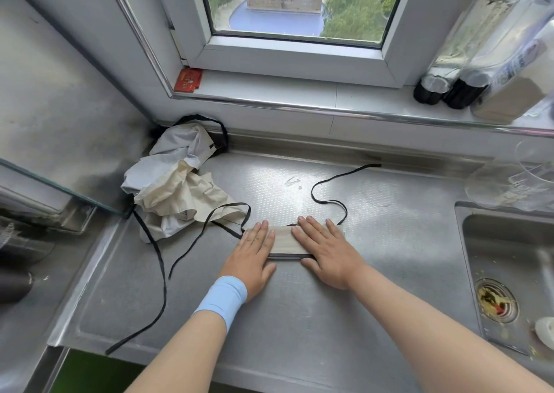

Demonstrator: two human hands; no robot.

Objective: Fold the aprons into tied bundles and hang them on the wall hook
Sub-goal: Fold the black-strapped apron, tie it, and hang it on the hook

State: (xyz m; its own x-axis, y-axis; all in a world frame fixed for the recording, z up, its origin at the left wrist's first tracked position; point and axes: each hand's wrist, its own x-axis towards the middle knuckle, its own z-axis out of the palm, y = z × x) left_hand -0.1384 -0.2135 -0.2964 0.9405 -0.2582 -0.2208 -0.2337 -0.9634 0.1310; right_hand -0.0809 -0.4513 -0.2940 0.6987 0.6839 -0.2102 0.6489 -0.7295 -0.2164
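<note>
A beige apron folded into a narrow flat strip (284, 241) lies on the steel counter (299, 317). My left hand (253, 256), with a light blue wristband, presses flat on its left end. My right hand (328, 250) presses flat on its right end. Fingers of both hands are spread and hold nothing. Black tie straps run from the strip: one loops away to the back right (329, 182), others trail to the left and front (163, 272). A second, crumpled cream and pale grey apron (177, 185) lies heaped in the back left corner. No wall hook is visible.
A sink (509, 272) with a food-clogged drain sits at the right. Clear plastic containers (515, 179) stand behind it. Dark-capped bottles (443, 89) and a red card (188, 80) rest on the window sill. A glass panel edge (60, 188) juts in at left.
</note>
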